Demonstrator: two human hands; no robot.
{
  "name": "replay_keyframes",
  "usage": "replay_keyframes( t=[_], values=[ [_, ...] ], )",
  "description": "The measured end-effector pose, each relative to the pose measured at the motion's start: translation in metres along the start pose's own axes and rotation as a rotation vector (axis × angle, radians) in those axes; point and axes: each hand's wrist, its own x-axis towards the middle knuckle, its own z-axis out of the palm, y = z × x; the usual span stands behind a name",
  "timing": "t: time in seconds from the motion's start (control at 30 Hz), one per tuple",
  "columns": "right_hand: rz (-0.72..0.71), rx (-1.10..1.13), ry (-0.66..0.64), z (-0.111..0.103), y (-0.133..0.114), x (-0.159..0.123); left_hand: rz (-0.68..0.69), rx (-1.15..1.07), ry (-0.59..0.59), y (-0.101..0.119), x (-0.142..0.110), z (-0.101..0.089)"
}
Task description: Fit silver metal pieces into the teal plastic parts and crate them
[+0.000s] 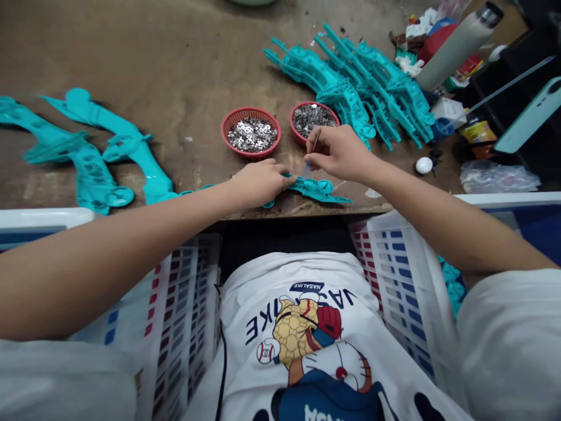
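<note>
My left hand lies over a turquoise moulded plastic part at the wooden workbench's front edge, its fingertips on the part. My right hand pinches a thin pointed tool just above that part, beside a small red basket of silver flakes. Another red basket, also holding small silver pieces, stands to its left. A stack of turquoise parts lies behind my right hand, and several more lie at the left.
White plastic crates stand against the bench's front edge on both sides of my lap, with turquoise pieces in the right one. A steel-capped bottle, a phone and a plastic bag sit among clutter at the right.
</note>
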Motion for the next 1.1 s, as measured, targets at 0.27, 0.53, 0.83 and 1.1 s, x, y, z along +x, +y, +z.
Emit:
replay_keyframes(
  t=[0.27,0.53,0.83,1.1],
  values=[
    [-0.072,-0.009,-0.075,0.012,-0.003,0.003,-0.019,-0.055,-0.014,-0.001,0.001,-0.004],
    [-0.060,-0.040,-0.048,0.004,-0.006,0.000,-0.004,-0.085,0.028,-0.006,0.003,0.004],
    [-0.038,-0.063,-0.038,0.004,-0.003,0.001,-0.007,-0.073,0.011,-0.004,0.002,0.002],
    [-0.066,-0.038,-0.032,0.004,-0.002,0.001,0.023,-0.048,0.042,-0.009,0.002,0.008]
  ],
)
